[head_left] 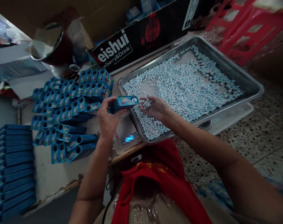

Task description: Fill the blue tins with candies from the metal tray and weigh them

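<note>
A small blue cardboard box point(124, 103) is gripped in my left hand point(108, 116), tilted with one end toward the right. White pieces show at that end. Just beside it my right hand point(156, 108) is cupped palm up, holding a few white and pale blue candies point(144, 103). That hand is over the left part of a metal tray point(227, 57), where many pale blue oval candies point(183, 90) lie spread. Left of my left hand, rows of similar blue boxes point(62, 101) stand close together with round holes in their tops.
A stack of blue boxes point(14, 171) runs along the left edge. Behind the tray is a black printed carton point(136, 40). A dark red bucket point(62, 46) stands at the back left, and red plastic stools point(244, 34) at the upper right. A phone point(127, 135) lies beside the tray.
</note>
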Demonstrator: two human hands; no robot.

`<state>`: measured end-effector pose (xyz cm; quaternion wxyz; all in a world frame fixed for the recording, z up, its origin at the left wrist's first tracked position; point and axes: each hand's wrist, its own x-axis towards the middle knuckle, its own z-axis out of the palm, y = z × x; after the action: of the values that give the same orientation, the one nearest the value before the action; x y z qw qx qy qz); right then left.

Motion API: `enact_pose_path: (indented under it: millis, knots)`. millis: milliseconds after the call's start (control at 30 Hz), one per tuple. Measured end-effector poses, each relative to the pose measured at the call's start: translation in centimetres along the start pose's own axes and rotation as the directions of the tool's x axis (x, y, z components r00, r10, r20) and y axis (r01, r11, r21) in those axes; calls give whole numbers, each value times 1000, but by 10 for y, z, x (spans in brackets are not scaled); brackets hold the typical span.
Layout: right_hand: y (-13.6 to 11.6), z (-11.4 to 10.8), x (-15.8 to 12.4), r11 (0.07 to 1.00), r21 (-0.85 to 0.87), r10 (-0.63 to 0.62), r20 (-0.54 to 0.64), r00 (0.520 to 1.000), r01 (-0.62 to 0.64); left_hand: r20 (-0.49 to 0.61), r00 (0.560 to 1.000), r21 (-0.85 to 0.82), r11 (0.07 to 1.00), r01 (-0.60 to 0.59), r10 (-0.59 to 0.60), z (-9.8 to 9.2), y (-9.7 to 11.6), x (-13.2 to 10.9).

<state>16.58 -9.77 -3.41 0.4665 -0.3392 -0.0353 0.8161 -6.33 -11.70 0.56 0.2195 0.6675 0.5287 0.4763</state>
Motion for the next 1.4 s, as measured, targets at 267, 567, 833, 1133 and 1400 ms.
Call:
enact_pose_path:
  millis: [267,567,833,1133,1400]
  knots:
    - [1,2,-13,865,-427,-258,75,963,265,-87,928,-382,873,304,-362,-15,-34,-94]
    - [-8,1,-22,698,-618,-428,45,903,361,-55,995,-133,988,74,-82,-56,-34,-115]
    - [-23,7,-46,703,-711,-220,-224,949,-6,-25,971,180,957,-228,236,-109,4,-134]
    - [-17,38,-53,541,-841,-249,-151,957,8,-18,985,157,973,-169,174,-117,-7,-135]
    - [-21,89,-52,-44,-985,-12,168,986,168,-6,994,142,984,-104,106,-108,-7,-132]
